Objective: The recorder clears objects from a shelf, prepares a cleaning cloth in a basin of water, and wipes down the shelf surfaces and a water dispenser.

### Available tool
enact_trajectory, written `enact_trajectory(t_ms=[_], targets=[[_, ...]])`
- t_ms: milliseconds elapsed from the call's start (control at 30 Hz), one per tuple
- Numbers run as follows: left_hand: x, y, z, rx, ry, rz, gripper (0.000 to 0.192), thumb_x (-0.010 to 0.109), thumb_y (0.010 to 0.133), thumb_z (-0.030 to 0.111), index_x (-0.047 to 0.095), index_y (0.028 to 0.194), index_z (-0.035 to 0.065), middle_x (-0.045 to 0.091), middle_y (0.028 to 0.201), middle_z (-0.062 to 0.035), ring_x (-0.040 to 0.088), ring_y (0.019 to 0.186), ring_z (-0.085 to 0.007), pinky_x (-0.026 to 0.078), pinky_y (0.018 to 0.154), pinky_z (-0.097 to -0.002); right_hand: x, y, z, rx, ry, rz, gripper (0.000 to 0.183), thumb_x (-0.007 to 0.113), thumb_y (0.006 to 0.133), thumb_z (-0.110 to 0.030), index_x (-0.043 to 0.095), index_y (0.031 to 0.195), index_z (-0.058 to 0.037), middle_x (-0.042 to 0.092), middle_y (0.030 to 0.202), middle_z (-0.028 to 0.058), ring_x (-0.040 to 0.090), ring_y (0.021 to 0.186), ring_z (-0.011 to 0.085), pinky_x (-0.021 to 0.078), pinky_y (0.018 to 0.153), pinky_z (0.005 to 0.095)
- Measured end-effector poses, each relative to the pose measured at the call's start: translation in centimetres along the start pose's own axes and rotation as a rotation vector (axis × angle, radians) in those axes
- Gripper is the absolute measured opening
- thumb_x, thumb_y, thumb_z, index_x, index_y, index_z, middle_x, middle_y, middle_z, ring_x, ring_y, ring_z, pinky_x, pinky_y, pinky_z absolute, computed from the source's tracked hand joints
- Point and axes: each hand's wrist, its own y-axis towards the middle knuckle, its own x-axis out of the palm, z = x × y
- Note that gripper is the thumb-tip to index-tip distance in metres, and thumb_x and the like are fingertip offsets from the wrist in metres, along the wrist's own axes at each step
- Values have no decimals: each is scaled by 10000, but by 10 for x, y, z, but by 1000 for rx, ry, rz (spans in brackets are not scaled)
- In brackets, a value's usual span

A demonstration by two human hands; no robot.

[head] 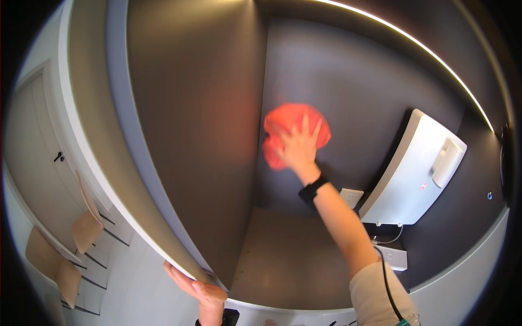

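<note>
My right hand (301,148), fingers spread, presses a red cloth (291,112) flat against the dark back panel (346,81) of a lit cabinet niche, near its left inner corner. A black band circles the right wrist. At the lower left, my left hand (200,287) rests on the white front edge of the cabinet's side panel (153,240), with its fingers around the outer side. Part of the left hand is hidden behind that edge.
A white panel-shaped device (416,171) stands at the niche's right, beside a wall socket (351,197) and a white slotted box (393,257) with cables. An LED strip (408,36) runs above. Beige chairs (87,232) and a door (36,134) are at left.
</note>
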Motion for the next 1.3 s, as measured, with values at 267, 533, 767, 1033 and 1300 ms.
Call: enact_trajectory(t_ms=[267,533,767,1033,1300], targets=[[-6,-3,-2,-26,-28,-150,585,222,939,372,371,1257,-96,388,1256,-269,394,1132,-400,289,960,-459,57,-167,-21,-167,442,-352,404,612,739,-289,580,1116,-147,522,1180,82,329,1273,318,199,1051,562],[-6,-2,1,-29,8,-100,552,244,926,359,385,1191,-104,393,1166,-252,425,1010,-358,327,862,-421,-22,69,13,16,43,65,490,620,727,-264,542,1186,-112,486,1207,138,279,1293,349,139,1064,579],[-3,-1,3,-13,17,-66,552,264,904,392,434,1108,-92,429,1073,-224,443,918,-327,354,786,-410,-38,183,29,91,-60,287,567,562,765,-342,467,1290,-151,482,1232,90,248,1307,318,76,1073,570],[-3,-2,1,-33,48,-63,555,256,898,397,435,1110,-84,427,1070,-213,431,928,-322,343,794,-413,-18,122,1,62,-124,181,481,569,759,-365,574,1148,-82,503,1206,96,271,1297,319,108,1079,552],[-2,1,6,-62,33,-96,558,248,898,409,443,1119,-65,430,1079,-207,422,947,-325,330,817,-417,61,-86,-30,-25,314,-365,525,585,775,-313,508,1213,-33,472,1271,122,260,1326,289,140,1093,509]])
